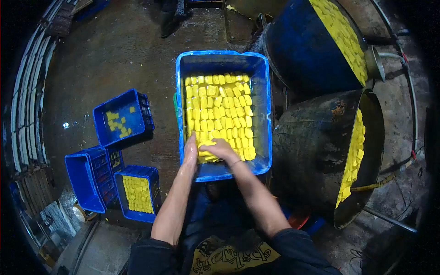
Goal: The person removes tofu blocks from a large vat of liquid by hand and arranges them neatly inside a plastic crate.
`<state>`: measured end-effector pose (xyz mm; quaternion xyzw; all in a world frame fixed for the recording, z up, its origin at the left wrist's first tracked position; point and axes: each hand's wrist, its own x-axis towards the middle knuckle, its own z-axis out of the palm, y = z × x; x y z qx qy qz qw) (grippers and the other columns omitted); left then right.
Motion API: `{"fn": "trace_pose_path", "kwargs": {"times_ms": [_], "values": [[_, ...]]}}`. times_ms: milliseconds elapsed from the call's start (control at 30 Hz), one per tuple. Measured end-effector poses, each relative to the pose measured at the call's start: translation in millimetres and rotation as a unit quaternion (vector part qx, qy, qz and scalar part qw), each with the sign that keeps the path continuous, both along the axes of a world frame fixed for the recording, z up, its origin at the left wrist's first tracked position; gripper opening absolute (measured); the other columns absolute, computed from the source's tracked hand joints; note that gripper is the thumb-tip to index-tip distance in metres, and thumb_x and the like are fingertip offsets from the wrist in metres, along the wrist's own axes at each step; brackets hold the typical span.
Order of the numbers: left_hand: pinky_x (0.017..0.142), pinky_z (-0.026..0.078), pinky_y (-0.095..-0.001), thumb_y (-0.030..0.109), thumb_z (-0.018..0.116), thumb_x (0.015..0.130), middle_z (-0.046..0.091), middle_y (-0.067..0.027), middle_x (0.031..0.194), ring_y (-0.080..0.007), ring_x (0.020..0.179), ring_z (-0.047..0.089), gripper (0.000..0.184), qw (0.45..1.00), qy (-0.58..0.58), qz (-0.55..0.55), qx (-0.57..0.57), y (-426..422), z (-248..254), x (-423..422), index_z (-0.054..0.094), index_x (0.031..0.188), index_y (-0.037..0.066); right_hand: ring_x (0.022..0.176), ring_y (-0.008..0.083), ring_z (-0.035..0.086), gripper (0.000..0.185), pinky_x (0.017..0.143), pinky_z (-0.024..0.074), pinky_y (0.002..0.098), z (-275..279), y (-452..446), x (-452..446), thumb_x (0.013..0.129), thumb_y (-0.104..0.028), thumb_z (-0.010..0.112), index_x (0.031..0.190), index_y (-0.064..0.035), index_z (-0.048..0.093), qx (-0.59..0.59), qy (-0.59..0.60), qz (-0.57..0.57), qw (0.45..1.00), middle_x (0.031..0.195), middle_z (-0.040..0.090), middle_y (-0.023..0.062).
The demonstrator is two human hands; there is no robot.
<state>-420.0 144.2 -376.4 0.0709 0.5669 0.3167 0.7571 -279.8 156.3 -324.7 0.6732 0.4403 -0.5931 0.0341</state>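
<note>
A blue tub (268, 114) stands right in front of me, with yellow blocks (222, 110) that look like tofu laid in close rows inside it. My left hand (190, 153) is on edge along the tub's near left side, fingers stretched out and held together, beside the blocks. My right hand (221, 149) reaches over the near rows, its fingers bent around yellow blocks close to my left palm. Some blocks between the two hands are piled unevenly. Part of the right hand's grip is hidden, and the hand is slightly blurred.
At right, two large dark drums (316, 146) lean with yellow blocks inside. On the left floor stand a blue crate (103, 133) with a few blocks, an upturned-side crate (80, 183), and a crate (156, 183) of packed blocks. A boot (169, 27) shows at the top.
</note>
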Motion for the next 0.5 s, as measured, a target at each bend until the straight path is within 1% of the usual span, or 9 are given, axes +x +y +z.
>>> {"fn": "trace_pose_path", "kwargs": {"times_ms": [33,67,100,133,233,300,367,467,500], "values": [[0.101,0.040,-0.0359,0.046,0.037,0.098,0.057,-0.0186,0.131,-0.0286,0.117,0.055,0.060,0.982,0.099,-0.135,0.087,-11,-97,-17,0.056,0.126,-0.004,0.126,0.0322,0.045,0.054,0.100,0.0382,0.0521,-33,-15,-23,0.080,-0.038,0.066,0.123,-0.0066,0.061,0.028,-0.176,0.102,0.979,0.120,0.062,0.0141],[0.106,0.036,-0.0363,0.044,0.038,0.096,0.053,-0.0232,0.135,-0.0313,0.124,0.051,0.061,0.929,0.216,-0.296,0.061,-4,-33,-12,0.055,0.126,-0.006,0.131,0.0362,0.038,0.055,0.102,0.0332,0.0582,-89,-49,-38,0.081,-0.043,0.063,0.125,-0.0094,0.061,0.044,-0.219,0.105,0.969,0.125,0.059,0.0172],[0.110,0.031,-0.0376,0.047,0.038,0.095,0.047,-0.0265,0.140,-0.0340,0.133,0.043,0.065,0.894,0.269,-0.350,0.082,-34,-100,-15,0.051,0.131,-0.005,0.134,0.0378,0.034,0.056,0.104,0.0304,0.0598,-100,-66,-47,0.082,-0.046,0.060,0.127,-0.0118,0.060,0.048,-0.229,0.098,0.967,0.130,0.055,0.0197],[0.113,0.028,-0.0384,0.051,0.034,0.096,0.044,-0.0274,0.141,-0.0341,0.138,0.036,0.067,0.864,0.313,-0.394,0.022,-34,-78,-8,0.050,0.133,-0.003,0.137,0.0394,0.031,0.057,0.106,0.0276,0.0614,-112,-82,-56,0.083,-0.048,0.057,0.128,-0.0143,0.059,0.053,-0.238,0.090,0.966,0.135,0.051,0.0222],[0.103,0.040,-0.0423,0.058,0.026,0.098,0.054,-0.0278,0.132,-0.0360,0.127,0.049,0.074,0.823,0.242,-0.510,-0.058,-20,-44,-1,0.063,0.119,-0.003,0.128,0.0399,0.046,0.065,0.111,0.0283,0.0505,-97,-55,-3,0.084,-0.057,0.053,0.135,-0.0180,0.055,-0.032,0.004,0.110,0.993,0.141,0.045,0.0232],[0.098,0.043,-0.0415,0.059,0.027,0.099,0.060,-0.0266,0.122,-0.0341,0.117,0.056,0.073,0.846,0.222,-0.482,-0.052,-21,-95,5,0.063,0.119,-0.003,0.124,0.0395,0.049,0.064,0.108,0.0351,0.0461,-75,-60,34,0.083,-0.056,0.057,0.131,-0.0129,0.058,0.103,0.018,0.023,0.994,0.133,0.053,0.0220],[0.101,0.040,-0.0441,0.048,0.044,0.098,0.059,-0.0241,0.117,-0.0335,0.111,0.056,0.061,0.774,0.439,-0.443,0.112,7,-71,35,0.055,0.126,-0.005,0.118,0.0388,0.053,0.056,0.103,0.0411,0.0423,5,-56,81,0.086,-0.046,0.061,0.125,-0.0069,0.060,0.224,0.067,-0.035,0.972,0.127,0.058,0.0206],[0.110,0.028,-0.0419,0.020,0.056,0.094,0.046,-0.0206,0.135,-0.0349,0.130,0.040,0.045,0.795,0.345,-0.205,0.455,48,93,160,0.049,0.133,-0.001,0.109,0.0303,0.061,0.040,0.092,0.0485,0.0371,214,-74,158,0.086,-0.023,0.068,0.119,-0.0011,0.062,0.376,0.154,-0.201,0.891,0.117,0.063,0.0161],[0.103,0.037,-0.0413,0.012,0.059,0.091,0.050,-0.0181,0.128,-0.0325,0.122,0.047,0.035,0.739,0.330,-0.178,0.559,53,164,209,0.054,0.124,-0.001,0.106,0.0265,0.063,0.036,0.090,0.0497,0.0362,265,-92,190,0.086,-0.018,0.069,0.117,-0.0008,0.062,0.431,0.162,-0.245,0.853,0.114,0.065,0.0142]]}}
